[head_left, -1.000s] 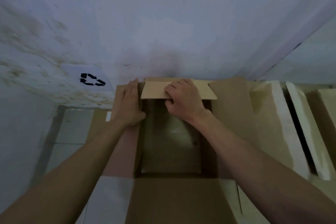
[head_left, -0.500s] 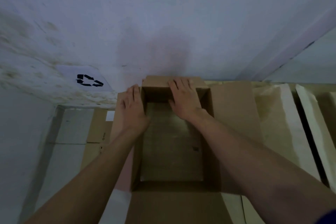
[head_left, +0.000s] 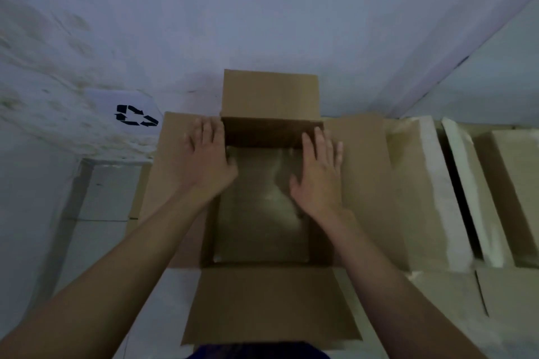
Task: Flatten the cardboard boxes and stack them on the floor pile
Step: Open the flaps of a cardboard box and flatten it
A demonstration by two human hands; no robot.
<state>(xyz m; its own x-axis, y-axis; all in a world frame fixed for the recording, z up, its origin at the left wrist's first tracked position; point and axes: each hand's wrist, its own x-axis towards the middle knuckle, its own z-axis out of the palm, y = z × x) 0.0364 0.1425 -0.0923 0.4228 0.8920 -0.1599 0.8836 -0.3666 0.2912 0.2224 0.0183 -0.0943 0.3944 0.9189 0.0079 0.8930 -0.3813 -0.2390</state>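
A brown cardboard box (head_left: 262, 300) stands open in front of me with all its top flaps spread outward. Its far flap (head_left: 269, 93) leans up against the wall. My left hand (head_left: 208, 160) lies flat, fingers apart, on the left flap at the box's left rim. My right hand (head_left: 319, 175) lies flat, fingers apart, over the right rim, partly above the box's opening. Neither hand grips anything. The inside of the box is bare and shiny at the bottom.
More cardboard boxes (head_left: 431, 192) stand side by side to the right, some with white edges. A pale wall rises just behind. A white sheet with a black recycling symbol (head_left: 135, 116) is on the wall at left. Pale floor tiles (head_left: 99, 207) show at lower left.
The far flap, folded over the opening a second ago, now stands up against the wall. My right hand has moved from that flap to the right rim. The left hand has barely shifted.
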